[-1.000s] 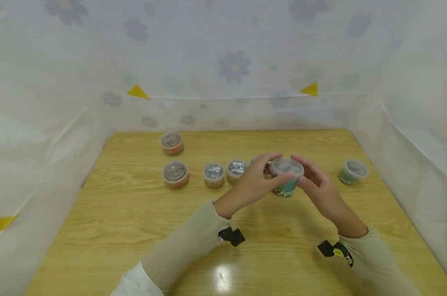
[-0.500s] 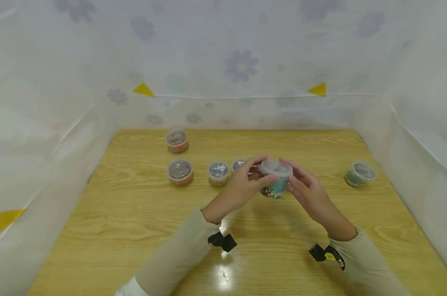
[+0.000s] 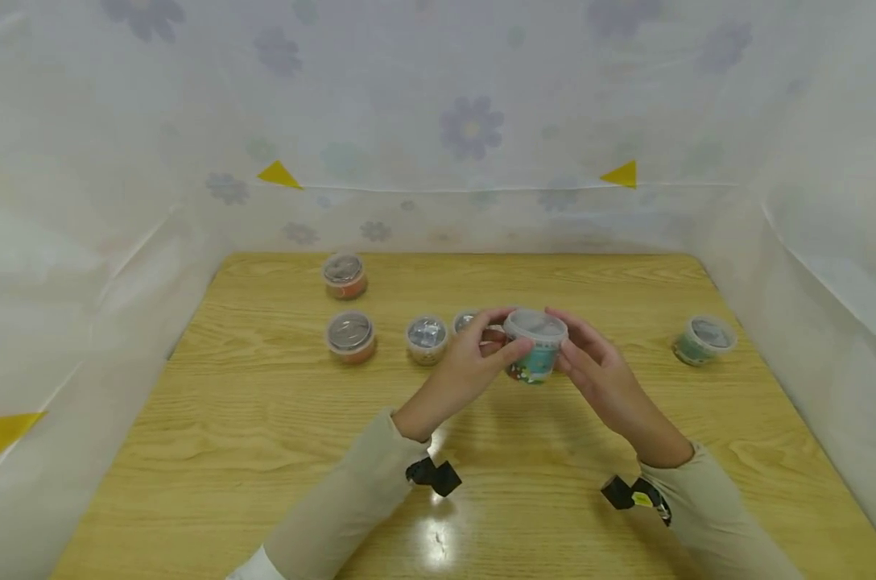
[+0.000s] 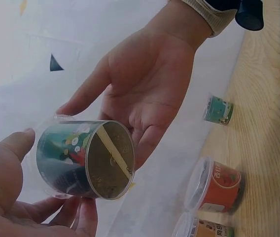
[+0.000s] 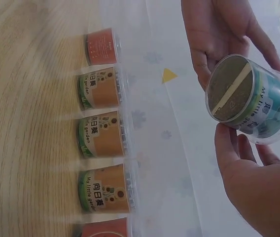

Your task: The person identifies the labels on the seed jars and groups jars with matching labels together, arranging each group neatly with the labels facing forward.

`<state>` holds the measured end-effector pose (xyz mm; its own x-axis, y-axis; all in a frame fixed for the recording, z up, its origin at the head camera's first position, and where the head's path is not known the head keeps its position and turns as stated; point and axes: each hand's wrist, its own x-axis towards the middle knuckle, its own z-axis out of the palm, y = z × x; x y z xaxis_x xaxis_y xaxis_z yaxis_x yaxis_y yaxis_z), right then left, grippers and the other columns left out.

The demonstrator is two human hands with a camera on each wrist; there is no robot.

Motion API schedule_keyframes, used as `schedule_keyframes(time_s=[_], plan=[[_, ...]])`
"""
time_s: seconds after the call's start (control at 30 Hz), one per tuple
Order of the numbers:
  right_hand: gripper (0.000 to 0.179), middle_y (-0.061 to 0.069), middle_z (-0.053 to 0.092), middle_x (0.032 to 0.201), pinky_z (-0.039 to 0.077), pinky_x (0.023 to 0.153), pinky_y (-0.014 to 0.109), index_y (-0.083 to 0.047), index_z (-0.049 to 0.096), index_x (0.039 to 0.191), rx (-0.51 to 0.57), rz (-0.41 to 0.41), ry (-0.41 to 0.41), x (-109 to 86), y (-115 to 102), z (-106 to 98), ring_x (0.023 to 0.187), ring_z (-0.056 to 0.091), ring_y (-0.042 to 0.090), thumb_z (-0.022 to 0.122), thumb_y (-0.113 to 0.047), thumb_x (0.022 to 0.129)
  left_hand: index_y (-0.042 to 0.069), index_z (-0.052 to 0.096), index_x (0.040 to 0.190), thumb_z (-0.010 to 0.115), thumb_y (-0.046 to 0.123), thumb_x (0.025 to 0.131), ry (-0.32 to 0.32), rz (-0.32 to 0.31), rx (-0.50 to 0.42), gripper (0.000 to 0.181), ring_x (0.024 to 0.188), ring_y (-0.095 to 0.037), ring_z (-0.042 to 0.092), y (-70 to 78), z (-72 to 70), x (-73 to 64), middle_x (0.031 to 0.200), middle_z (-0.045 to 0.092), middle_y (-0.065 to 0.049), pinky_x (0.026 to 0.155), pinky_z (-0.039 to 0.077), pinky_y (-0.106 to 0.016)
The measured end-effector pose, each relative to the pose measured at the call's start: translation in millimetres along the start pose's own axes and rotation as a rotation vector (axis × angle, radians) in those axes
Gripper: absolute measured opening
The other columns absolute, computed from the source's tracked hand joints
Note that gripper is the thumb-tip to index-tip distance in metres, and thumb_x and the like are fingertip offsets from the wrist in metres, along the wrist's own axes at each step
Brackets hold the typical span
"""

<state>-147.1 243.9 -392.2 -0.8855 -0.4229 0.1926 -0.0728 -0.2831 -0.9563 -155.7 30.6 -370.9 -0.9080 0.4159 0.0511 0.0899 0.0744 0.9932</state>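
Yellow marks the far left of our view, where a triangular patch (image 3: 6, 439) sits on the pale cloth wall (image 3: 54, 266). Moving rightward onto the wooden table (image 3: 249, 451), we see a rear red cup (image 3: 345, 278) with a clear lid, and a front red cup (image 3: 351, 337) standing nearer to us. Next come two brown cups (image 3: 427, 340), the second partly covered by the left hand (image 3: 463, 362). From the right wrist we count three such brown cups in a row, with sunflowers on their labels. Our left hand is bent round the teal cup (image 3: 537, 342), thumb on its near side, fingers behind. We have this cup raised above the table, its clear lid facing up; both wrist views show its brownish base crossed by a pale strip. Our right hand (image 3: 608, 383) holds the other side, partly open to the cup's width, with thumb and fingers curved against it. Below, the left wrist view shows another red cup (image 4: 221, 186) on the table. Farthest right, well apart from our hands, a green cup (image 3: 704, 340) stands upright near the table's edge.
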Motion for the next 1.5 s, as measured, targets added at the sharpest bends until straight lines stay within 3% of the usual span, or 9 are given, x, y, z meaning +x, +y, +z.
schedule_keyframes(time_s=[0.33, 0.53, 0.8, 1.0, 1.2, 1.5], plan=[[0.049, 0.010, 0.033, 0.140, 0.039, 0.098, 0.027, -0.007, 0.021, 0.147, -0.010, 0.028, -0.044, -0.9, 1.8, 0.7, 0.123, 0.040, 0.017, 0.037, -0.013, 0.101, 0.015, 0.034, 0.142, 0.062, 0.042, 0.087, -0.039, 0.011, -0.043, 0.067, 0.100, -0.013, 0.056, -1.7, 7.8, 0.1, 0.118, 0.050, 0.000, 0.077, 0.051, -0.029], [0.048, 0.010, 0.033, 0.140, 0.041, 0.096, 0.028, -0.007, 0.022, 0.147, -0.030, 0.039, -0.035, -2.7, 0.2, 0.6, 0.123, 0.041, 0.017, 0.036, -0.014, 0.102, 0.022, 0.035, 0.141, 0.063, 0.045, 0.086, -0.026, -0.046, -0.046, 0.066, 0.108, -0.015, 0.052, -2.2, 5.8, -0.6, 0.120, 0.048, 0.004, 0.083, 0.049, -0.028], [0.045, 0.009, 0.033, 0.140, 0.040, 0.097, 0.026, -0.006, 0.026, 0.145, -0.077, 0.041, 0.050, -5.3, -2.6, -3.5, 0.124, 0.040, 0.016, 0.037, -0.011, 0.101, 0.010, 0.036, 0.140, 0.057, 0.031, 0.093, -0.023, 0.024, -0.029, 0.056, 0.110, -0.022, 0.049, 4.6, 2.2, -2.6, 0.126, 0.047, -0.007, 0.089, 0.046, -0.030], [0.046, 0.009, 0.037, 0.136, 0.044, 0.091, 0.026, -0.006, 0.027, 0.144, -0.109, 0.031, 0.048, -4.5, -0.2, -3.6, 0.119, 0.043, 0.016, 0.038, -0.007, 0.100, 0.018, 0.038, 0.139, 0.060, 0.038, 0.090, -0.031, 0.007, -0.044, 0.058, 0.106, -0.016, 0.052, -6.3, 8.8, 2.4, 0.120, 0.049, 0.002, 0.085, 0.048, -0.029], [0.049, 0.013, 0.034, 0.137, 0.044, 0.091, 0.027, -0.009, 0.021, 0.147, -0.110, 0.055, -0.006, -3.1, 0.7, -2.8, 0.119, 0.041, 0.019, 0.037, -0.013, 0.101, 0.015, 0.035, 0.141, 0.061, 0.042, 0.089, -0.049, 0.043, -0.055, 0.064, 0.101, -0.013, 0.054, -10.5, 13.8, 3.8, 0.118, 0.049, 0.003, 0.080, 0.050, -0.030], [0.049, 0.013, 0.034, 0.139, 0.043, 0.092, 0.026, -0.008, 0.023, 0.146, -0.167, 0.064, 0.033, -4.0, -1.1, -2.8, 0.122, 0.040, 0.018, 0.039, -0.009, 0.100, 0.020, 0.033, 0.142, 0.063, 0.042, 0.087, -0.020, -0.010, -0.055, 0.067, 0.108, -0.011, 0.050, -11.1, 12.3, 2.2, 0.122, 0.047, 0.004, 0.086, 0.047, -0.028]])
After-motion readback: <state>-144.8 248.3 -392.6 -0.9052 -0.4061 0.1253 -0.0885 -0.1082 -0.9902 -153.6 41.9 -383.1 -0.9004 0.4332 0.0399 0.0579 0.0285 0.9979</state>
